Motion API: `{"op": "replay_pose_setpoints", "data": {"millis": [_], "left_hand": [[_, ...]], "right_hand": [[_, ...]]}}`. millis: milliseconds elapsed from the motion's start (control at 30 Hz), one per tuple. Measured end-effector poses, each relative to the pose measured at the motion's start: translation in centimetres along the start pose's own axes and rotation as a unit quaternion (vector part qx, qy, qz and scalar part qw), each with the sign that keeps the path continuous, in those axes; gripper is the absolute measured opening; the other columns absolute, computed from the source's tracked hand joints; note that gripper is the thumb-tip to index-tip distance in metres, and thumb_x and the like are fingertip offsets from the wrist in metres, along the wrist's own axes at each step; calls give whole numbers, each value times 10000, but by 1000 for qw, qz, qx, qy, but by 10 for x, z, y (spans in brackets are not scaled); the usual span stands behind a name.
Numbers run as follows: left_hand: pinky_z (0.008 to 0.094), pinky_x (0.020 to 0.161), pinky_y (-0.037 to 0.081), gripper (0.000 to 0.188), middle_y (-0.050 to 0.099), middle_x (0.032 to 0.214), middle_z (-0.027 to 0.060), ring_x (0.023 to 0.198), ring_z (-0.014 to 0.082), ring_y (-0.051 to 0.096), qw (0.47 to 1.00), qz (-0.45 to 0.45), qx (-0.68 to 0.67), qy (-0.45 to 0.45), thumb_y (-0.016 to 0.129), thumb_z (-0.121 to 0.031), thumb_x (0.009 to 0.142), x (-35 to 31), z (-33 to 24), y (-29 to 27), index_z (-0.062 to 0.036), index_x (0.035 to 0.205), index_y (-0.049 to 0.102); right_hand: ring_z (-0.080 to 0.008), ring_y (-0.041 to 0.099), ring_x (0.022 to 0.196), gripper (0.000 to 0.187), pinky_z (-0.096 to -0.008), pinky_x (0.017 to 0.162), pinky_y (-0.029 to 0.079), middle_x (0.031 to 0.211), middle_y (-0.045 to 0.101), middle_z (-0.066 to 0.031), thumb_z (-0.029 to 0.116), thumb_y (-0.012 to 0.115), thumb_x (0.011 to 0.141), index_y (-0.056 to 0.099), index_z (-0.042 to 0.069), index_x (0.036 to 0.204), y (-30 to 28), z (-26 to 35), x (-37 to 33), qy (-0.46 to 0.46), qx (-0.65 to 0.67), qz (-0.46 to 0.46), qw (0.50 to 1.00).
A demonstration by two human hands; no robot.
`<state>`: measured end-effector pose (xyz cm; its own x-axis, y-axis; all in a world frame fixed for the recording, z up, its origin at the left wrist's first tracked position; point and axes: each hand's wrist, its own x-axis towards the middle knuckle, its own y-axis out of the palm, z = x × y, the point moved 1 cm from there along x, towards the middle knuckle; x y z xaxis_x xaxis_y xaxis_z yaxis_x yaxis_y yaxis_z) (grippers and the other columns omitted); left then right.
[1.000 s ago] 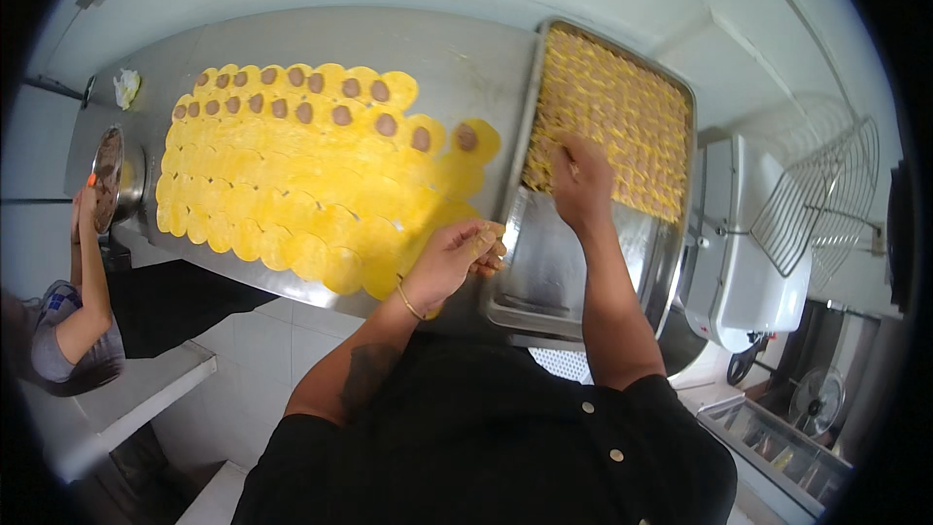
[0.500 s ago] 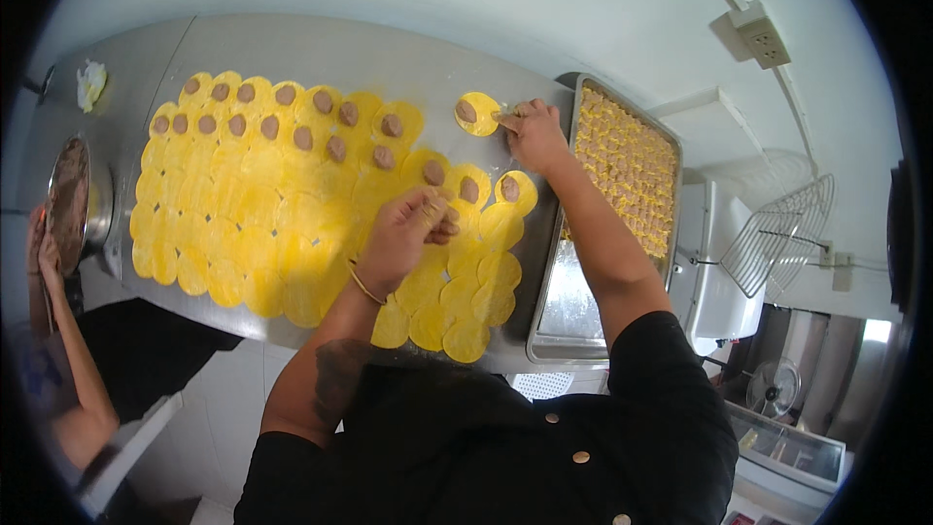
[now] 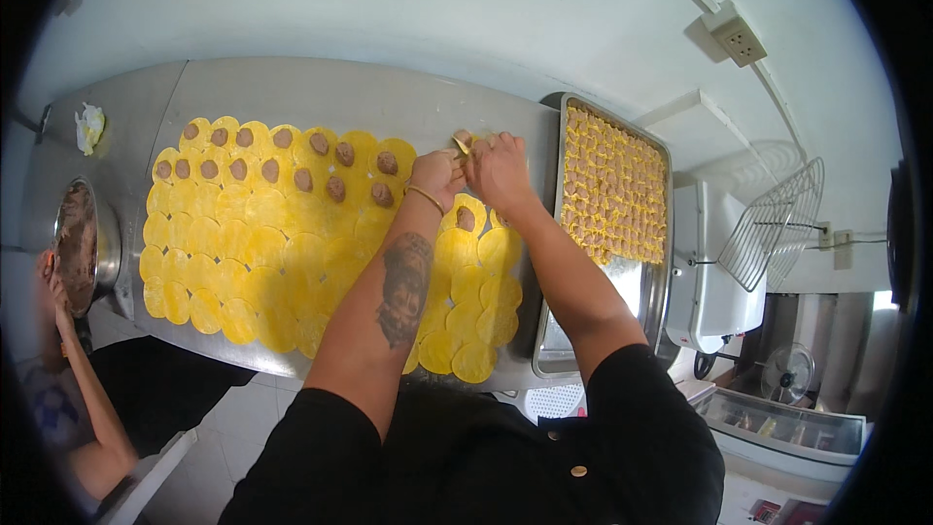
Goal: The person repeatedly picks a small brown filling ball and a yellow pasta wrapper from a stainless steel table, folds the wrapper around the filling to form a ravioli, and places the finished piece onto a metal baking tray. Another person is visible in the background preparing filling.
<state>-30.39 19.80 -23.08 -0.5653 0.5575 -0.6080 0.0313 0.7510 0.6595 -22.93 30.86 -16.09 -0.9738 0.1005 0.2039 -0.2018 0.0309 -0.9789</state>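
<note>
Right hand (image 3: 499,175): fingers pinching filled wrapper (image 3: 462,144)
Left hand (image 3: 437,177): fingers' hold unclear
Tray (image 3: 628,278): dumplings (image 3: 614,190) cover far part
Table (image 3: 330,87), near edge: flat wrappers (image 3: 206,311) unfilled

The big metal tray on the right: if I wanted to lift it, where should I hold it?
Probably by the raised rim along both long sides of the tray, beside the filled pieces. They cover its far part while the near part looks bare, so the weight likely sits far. Come from the near end; a white box stands close on the right.
</note>
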Motion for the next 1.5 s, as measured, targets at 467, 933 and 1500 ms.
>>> {"op": "replay_pose_setpoints", "data": {"millis": [467,933,1500], "left_hand": [[347,868,564,293,649,1193,81,1042,201,660,974,132,-17,183,517,-103,1076,-175,13,78,-24,1357,527],[313,924,567,220,698,1163,87,1034,150,669,861,20,244,446,612,-28,1033,-311,106,113,47,1233,663],[351,915,601,198,713,1158,94,1054,205,709,919,194,122,320,634,-37,1020,-423,92,20,14,1209,662]], "right_hand": [[-98,661,894,276,-256,803,513,1052,729,-45,122,619,1028,687,-10,1261,-63,27,-120,229,670,-126,694],[-89,629,895,223,-256,792,503,1010,706,-13,103,662,984,702,-4,1176,-161,16,-214,170,730,-140,647],[-97,626,883,200,-276,793,518,980,690,-35,130,671,1017,643,-4,1163,-220,105,-282,58,746,-79,658]]}}
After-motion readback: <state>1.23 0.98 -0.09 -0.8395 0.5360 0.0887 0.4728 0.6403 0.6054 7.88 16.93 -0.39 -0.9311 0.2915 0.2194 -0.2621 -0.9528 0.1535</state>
